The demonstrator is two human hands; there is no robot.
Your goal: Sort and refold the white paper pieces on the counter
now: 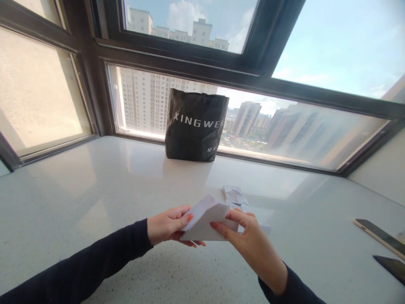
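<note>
Both of my hands hold a folded white sheet of paper point(205, 219) just above the pale stone windowsill point(95, 198). My left hand point(167, 226) pinches its left edge, thumb on top and fingers underneath. My right hand point(249, 240) grips the right side, thumb pressed on the upper face near a raised fold. The paper is bent into a sloped, tent-like shape. Dark sleeves cover both forearms.
A small crumpled or folded white paper piece point(233, 195) lies just beyond the hands. A black bag with white lettering point(194, 126) stands against the window. Two phones lie at the right, one gold-edged point(379, 237), one dark point(392, 267). Window frames close off the back and left.
</note>
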